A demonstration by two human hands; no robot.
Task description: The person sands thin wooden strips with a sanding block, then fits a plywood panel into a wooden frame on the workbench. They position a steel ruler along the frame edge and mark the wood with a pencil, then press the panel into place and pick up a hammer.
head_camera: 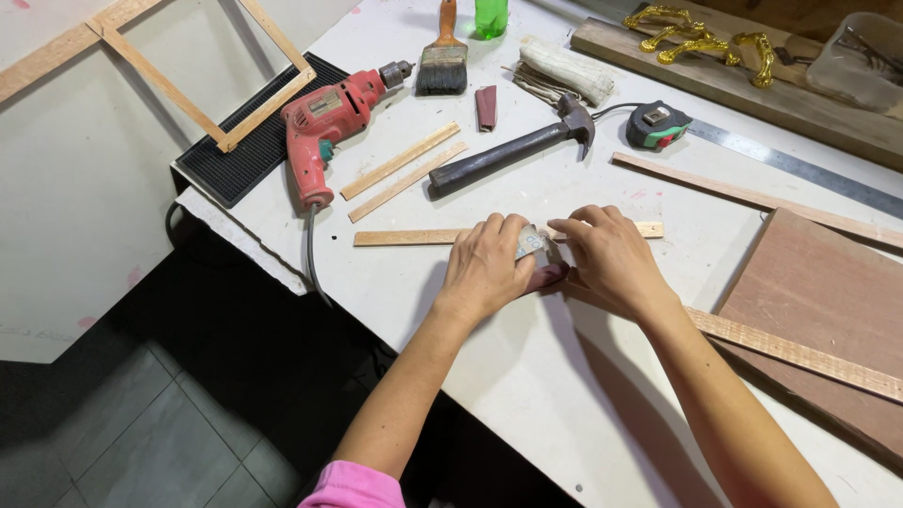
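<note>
My left hand (487, 265) and my right hand (611, 254) meet over the white worktable (527, 376). Between them they pinch a folded piece of sandpaper (532, 246), its pale printed back up and a reddish-brown edge showing below. The hands cover the middle of a thin wooden strip (414, 237) that lies flat on the table; its right end sticks out past my right hand. A longer wooden strip (800, 353) runs from under my right wrist to the right.
Beyond the hands lie a hammer (513, 155), two short wooden strips (403, 167), a red electric drill (324, 127), a paintbrush (444, 56), a tape measure (658, 125), a steel ruler (800, 169) and a brown board (828, 310). The table edge drops at left.
</note>
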